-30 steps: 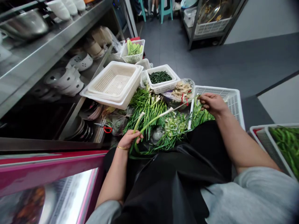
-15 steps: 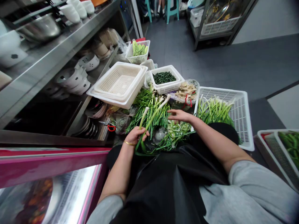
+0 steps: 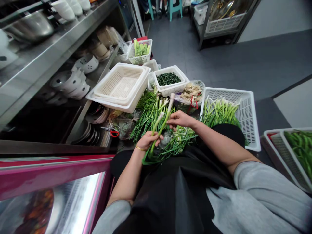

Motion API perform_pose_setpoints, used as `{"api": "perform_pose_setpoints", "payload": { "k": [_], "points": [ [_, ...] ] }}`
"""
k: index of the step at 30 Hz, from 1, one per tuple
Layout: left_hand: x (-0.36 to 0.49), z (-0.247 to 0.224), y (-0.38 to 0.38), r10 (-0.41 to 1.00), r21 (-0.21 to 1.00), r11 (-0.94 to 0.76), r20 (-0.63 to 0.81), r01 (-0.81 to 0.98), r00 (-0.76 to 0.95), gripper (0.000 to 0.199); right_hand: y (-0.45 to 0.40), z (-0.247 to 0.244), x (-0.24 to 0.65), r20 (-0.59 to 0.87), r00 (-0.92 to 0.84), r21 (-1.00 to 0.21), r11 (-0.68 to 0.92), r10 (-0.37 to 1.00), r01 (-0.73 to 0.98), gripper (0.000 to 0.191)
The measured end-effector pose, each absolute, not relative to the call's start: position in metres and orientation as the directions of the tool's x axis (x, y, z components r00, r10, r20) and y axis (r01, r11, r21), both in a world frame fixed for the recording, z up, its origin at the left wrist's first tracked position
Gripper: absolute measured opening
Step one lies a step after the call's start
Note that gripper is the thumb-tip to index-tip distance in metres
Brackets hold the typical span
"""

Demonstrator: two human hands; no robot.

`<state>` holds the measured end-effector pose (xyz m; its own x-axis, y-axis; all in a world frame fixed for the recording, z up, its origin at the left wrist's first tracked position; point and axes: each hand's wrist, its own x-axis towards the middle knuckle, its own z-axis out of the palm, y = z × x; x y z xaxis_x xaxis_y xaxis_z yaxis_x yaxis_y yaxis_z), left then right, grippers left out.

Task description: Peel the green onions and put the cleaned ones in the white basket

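Two green onions with white ends pointing up and away are held near their green part by my left hand, which is closed around them. At the longer stalk, my right hand has its fingers bent together against the stem. Behind the hands lies a heap of green onions. Below my right hand are loose trimmings. To the right, a white basket holds a bunch of scallions.
Nested white baskets and a basket of dark green peppers stand beyond the heap. Red-handled scissors lie at the left, by a metal shelf. A bag of roots sits near the right basket.
My right hand has moved left onto the longer stalk and its fingers have closed in. My left hand has shifted slightly right with the onions. The view has shifted a little.
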<state>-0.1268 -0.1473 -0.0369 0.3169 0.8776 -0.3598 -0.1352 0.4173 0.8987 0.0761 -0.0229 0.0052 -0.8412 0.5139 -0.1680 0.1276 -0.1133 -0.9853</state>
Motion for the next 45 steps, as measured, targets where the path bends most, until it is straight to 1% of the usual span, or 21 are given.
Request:
{"api": "perform_pose_setpoints", "payload": {
  "k": [2,4,7,9,12,16,17,18,21,23,24,26,27,30,33,36,38,40,42,43,45],
  "points": [
    [-0.128,-0.043,-0.15,0.859,0.87,0.453,-0.368,-0.194,0.355,0.051,-0.02,0.006,0.085,-0.127,-0.849,-0.991,-0.099,0.514,0.089,0.035],
    [-0.129,-0.045,-0.151,0.869,0.866,0.447,-0.361,-0.223,0.34,0.053,-0.009,0.001,0.096,-0.092,-0.789,-0.996,-0.057,0.608,0.072,0.032],
    [-0.135,-0.043,-0.153,0.889,0.885,0.406,-0.326,-0.228,0.322,0.053,0.021,-0.017,0.121,-0.089,-0.48,-0.99,-0.023,0.873,0.141,0.025],
    [-0.139,-0.038,-0.156,0.869,0.885,0.427,-0.344,-0.185,0.356,0.05,0.043,-0.035,0.139,-0.167,-0.285,-0.954,-0.082,0.944,0.288,0.021],
    [-0.144,-0.033,-0.162,0.799,0.858,0.504,-0.419,-0.101,0.43,0.048,0.066,-0.061,0.165,-0.3,-0.142,-0.803,-0.169,0.943,0.572,0.021],
    [-0.151,-0.033,-0.166,0.801,0.85,0.516,-0.436,-0.106,0.411,0.048,0.074,-0.076,0.177,-0.471,-0.118,-0.462,-0.131,0.874,0.877,0.029],
    [-0.152,-0.034,-0.166,0.805,0.848,0.518,-0.441,-0.108,0.397,0.047,0.072,-0.074,0.174,-0.515,-0.168,-0.451,-0.099,0.841,0.887,0.033],
    [-0.153,-0.036,-0.165,0.806,0.846,0.523,-0.449,-0.107,0.387,0.046,0.07,-0.069,0.168,-0.527,-0.241,-0.516,-0.082,0.815,0.853,0.039],
    [-0.153,-0.04,-0.158,0.795,0.837,0.536,-0.457,-0.11,0.398,0.044,0.054,-0.045,0.136,-0.357,-0.528,-0.881,-0.091,0.771,0.464,0.063],
    [-0.147,-0.042,-0.15,0.765,0.833,0.546,-0.453,-0.088,0.458,0.043,0.04,-0.027,0.106,-0.2,-0.584,-0.972,-0.083,0.787,0.221,0.065],
    [-0.143,-0.043,-0.146,0.747,0.834,0.548,-0.448,-0.072,0.492,0.043,0.033,-0.02,0.091,-0.154,-0.578,-0.978,-0.041,0.801,0.203,0.064],
    [-0.13,-0.045,-0.134,0.725,0.835,0.547,-0.433,-0.064,0.536,0.043,0.022,-0.011,0.065,-0.059,-0.541,-0.932,0.148,0.839,0.331,0.061],
    [-0.124,-0.046,-0.128,0.73,0.836,0.543,-0.42,-0.083,0.54,0.042,0.02,-0.01,0.055,-0.001,-0.528,-0.857,0.271,0.849,0.438,0.06],
    [-0.109,-0.048,-0.113,0.79,0.805,0.538,-0.379,-0.249,0.483,0.036,0.035,-0.016,0.041,0.094,-0.564,-0.49,0.532,0.82,0.691,0.059],
    [-0.114,-0.048,-0.106,0.805,0.726,0.571,-0.404,-0.383,0.434,0.033,0.073,-0.036,0.043,0.011,-0.518,-0.254,0.504,0.855,0.826,0.061],
    [-0.138,-0.046,-0.103,0.801,0.686,0.586,-0.413,-0.431,0.434,0.031,0.095,-0.072,0.051,-0.121,-0.446,-0.127,0.432,0.887,0.893,0.062],
    [-0.16,-0.045,-0.099,0.829,0.676,0.554,-0.395,-0.486,0.395,0.03,0.09,-0.103,0.056,-0.302,-0.483,-0.07,0.486,0.822,0.871,0.055],
    [-0.18,-0.044,-0.093,0.845,0.659,0.534,-0.412,-0.529,0.34,0.029,0.078,-0.131,0.058,-0.53,-0.497,-0.053,0.558,0.687,0.828,0.041],
    [-0.197,-0.042,-0.087,0.843,0.647,0.536,-0.45,-0.543,0.296,0.027,0.075,-0.151,0.051,-0.69,-0.472,-0.096,0.577,0.549,0.811,0.028],
    [-0.203,-0.04,-0.085,0.846,0.649,0.528,-0.462,-0.548,0.267,0.026,0.08,-0.158,0.042,-0.718,-0.476,-0.131,0.572,0.509,0.81,0.025],
    [-0.212,-0.037,-0.081,0.864,0.669,0.484,-0.466,-0.565,0.188,0.025,0.101,-0.169,0.011,-0.671,-0.515,-0.229,0.512,0.533,0.828,0.029]
  ]
}}
